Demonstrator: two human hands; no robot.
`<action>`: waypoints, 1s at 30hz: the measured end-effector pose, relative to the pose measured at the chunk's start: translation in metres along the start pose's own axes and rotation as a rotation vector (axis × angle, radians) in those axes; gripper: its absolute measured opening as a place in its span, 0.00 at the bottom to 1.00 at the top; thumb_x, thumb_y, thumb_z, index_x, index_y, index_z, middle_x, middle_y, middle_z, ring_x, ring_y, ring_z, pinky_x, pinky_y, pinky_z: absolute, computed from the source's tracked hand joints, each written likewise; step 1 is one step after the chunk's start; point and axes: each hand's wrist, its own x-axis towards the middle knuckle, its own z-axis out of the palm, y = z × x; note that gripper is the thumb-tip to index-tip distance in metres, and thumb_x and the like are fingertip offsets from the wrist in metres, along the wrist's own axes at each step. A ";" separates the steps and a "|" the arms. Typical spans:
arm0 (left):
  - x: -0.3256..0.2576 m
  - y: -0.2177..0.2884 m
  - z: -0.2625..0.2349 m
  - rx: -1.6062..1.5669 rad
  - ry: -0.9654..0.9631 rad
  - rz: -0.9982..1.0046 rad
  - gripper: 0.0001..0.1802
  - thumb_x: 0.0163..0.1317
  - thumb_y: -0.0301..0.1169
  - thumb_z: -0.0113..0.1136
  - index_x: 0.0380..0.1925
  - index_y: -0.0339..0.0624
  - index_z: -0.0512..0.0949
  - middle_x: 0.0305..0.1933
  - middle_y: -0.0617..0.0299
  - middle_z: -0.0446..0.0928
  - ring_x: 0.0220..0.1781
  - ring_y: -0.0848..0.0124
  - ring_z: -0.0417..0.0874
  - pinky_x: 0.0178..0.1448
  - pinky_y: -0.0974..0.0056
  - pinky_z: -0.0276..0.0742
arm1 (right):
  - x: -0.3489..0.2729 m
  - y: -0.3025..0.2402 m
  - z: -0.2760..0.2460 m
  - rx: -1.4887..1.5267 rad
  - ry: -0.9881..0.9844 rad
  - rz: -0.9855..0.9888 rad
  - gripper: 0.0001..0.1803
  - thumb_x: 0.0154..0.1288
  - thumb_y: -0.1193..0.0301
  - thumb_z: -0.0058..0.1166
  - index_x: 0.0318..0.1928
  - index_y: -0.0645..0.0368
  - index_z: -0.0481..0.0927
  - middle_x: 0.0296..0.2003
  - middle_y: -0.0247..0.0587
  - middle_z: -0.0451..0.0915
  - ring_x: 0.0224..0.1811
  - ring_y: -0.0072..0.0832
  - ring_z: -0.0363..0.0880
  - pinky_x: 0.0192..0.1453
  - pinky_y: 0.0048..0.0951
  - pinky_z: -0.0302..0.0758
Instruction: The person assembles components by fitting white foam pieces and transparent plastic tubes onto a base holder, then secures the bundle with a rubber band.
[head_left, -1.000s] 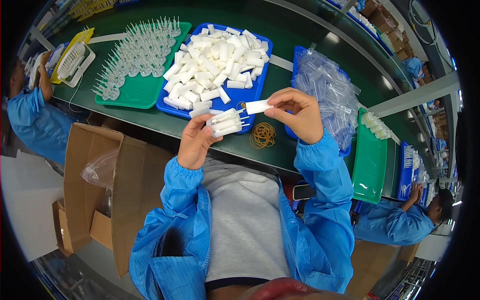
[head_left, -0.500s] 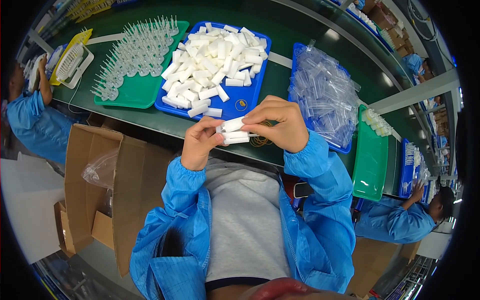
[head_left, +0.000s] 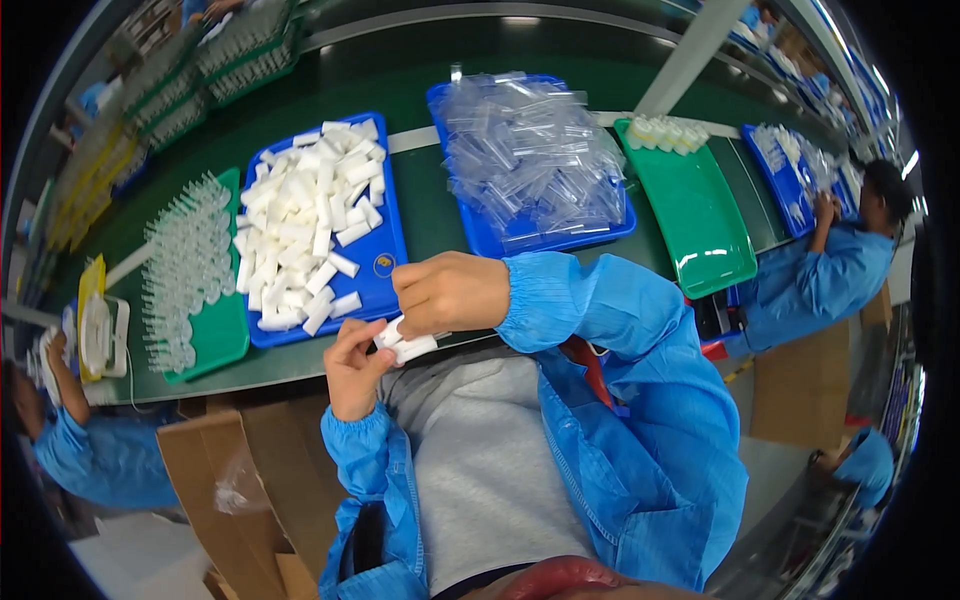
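- Both hands are now drawn in close to the person's chest, nearer than half a second ago when they were working out over the table edge, and the view has swung so the trays sit further left and up.
- Left hand [head_left: 352, 368] is pinching the small bundle of white pieces [head_left: 403, 343] from below, its fingers [head_left: 362, 336] clamped on it.
- Right hand [head_left: 452, 292] is closing over the same bundle from above, fingers curled onto its far end; the fingertips themselves are hidden.
- That bundle is hanging just off the near edge of the table [head_left: 430, 215], between the two hands, in front of the grey shirt.
- These pieces are looking light, stiff and smooth, probably plastic, so they are likely to slip sideways out of a stack; gripping across the long sides near the middle seems safest.
- I am counting about two or three pieces in the bundle, though the hands are covering part of it.
- Trays I am counting in this person's reach: one blue tray [head_left: 385, 255] heaped with dozens of loose white pieces, one blue tray of clear tubes [head_left: 530, 165], one green tray of upright clear tips [head_left: 195, 280], and one nearly bare green tray [head_left: 700, 215] on the right.
- Two co-workers in blue coats are working at either end.
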 end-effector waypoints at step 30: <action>0.010 0.001 0.003 -0.355 0.044 -0.144 0.23 0.60 0.33 0.55 0.54 0.36 0.66 0.53 0.50 0.73 0.52 0.58 0.79 0.44 0.61 0.82 | -0.095 0.014 -0.105 -0.612 0.605 0.841 0.13 0.50 0.72 0.64 0.38 0.59 0.80 0.35 0.41 0.81 0.41 0.39 0.78 0.46 0.37 0.72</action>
